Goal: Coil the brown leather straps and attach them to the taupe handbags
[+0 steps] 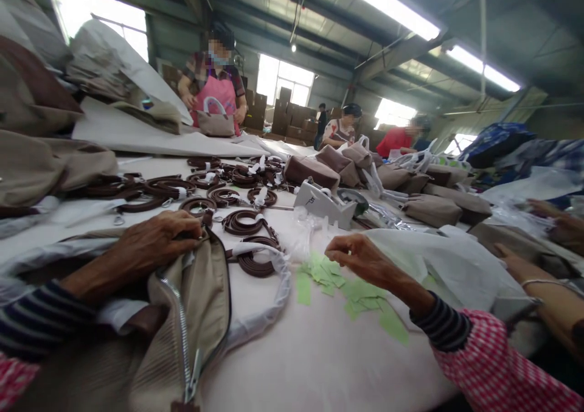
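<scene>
A: Where's the handbag (205, 272)?
B: Left of the tape dispenser (322, 205) and nearer the wearer. The left hand (159, 241) grips its top edge near one end of the opening.
A: And the right hand (365, 260)?
B: In front of the dispenser, to its right, above some green paper slips (303, 288). Its fingers are curled; I can't tell whether they pinch anything.
A: How far along is the bag?
B: Partway, I'd judge. The handle (283, 290) has its white wrapping on, but the zipper (182, 324) is undone. I can't see what's inside.
A: What else is around?
B: Coiled brown straps (259, 271) lie left of the dispenser, outside the bag; more handbags (433, 210) are heaped beyond it and to its right.
A: Anything in the way?
B: Crumpled clear plastic (298, 235) just in front of the dispenser, and right of it a white sheet (438, 260), with a co-worker's forearm (542, 284) farther right.
</scene>
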`<state>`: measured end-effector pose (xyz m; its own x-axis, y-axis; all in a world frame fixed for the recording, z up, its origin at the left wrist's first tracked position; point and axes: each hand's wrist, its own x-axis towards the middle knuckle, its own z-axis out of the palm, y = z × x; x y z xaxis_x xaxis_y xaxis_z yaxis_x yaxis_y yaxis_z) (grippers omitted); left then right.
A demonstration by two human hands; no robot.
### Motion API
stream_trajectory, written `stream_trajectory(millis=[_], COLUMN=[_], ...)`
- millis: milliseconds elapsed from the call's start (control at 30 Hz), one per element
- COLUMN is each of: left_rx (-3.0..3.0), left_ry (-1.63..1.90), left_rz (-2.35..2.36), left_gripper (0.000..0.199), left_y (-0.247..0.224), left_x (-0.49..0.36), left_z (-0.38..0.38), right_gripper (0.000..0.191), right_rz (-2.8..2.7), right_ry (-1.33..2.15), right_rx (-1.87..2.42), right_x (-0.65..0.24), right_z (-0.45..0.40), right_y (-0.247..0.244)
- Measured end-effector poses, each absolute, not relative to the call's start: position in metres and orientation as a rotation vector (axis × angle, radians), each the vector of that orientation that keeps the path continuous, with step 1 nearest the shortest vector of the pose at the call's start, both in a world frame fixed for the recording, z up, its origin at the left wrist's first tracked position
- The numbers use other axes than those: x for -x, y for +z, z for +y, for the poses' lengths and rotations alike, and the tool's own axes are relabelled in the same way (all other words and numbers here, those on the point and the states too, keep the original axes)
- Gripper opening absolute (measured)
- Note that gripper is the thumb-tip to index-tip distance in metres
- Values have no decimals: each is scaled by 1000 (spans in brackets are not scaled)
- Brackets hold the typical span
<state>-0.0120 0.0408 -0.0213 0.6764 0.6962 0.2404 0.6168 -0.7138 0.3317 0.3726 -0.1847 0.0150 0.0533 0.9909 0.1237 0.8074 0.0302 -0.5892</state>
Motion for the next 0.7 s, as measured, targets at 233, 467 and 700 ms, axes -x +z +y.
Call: stream_trajectory(millis=[233, 467, 700], left_rx=[-2724, -2690, -2692], left_ry=[429, 419, 448], left_rz=[1107, 955, 966], left_gripper=[31, 25, 24], left_y=[-6, -1, -5], left_x=[8, 14, 15], left_z=[32, 34, 31], right_gripper=[23, 19, 41], right_rz=[-1772, -1984, -2385], right_ry=[455, 235, 269], right_rx=[1623, 1617, 1941], right_x=[-335, -324, -299], right_z=[-156, -88, -31], right_y=[11, 31, 27])
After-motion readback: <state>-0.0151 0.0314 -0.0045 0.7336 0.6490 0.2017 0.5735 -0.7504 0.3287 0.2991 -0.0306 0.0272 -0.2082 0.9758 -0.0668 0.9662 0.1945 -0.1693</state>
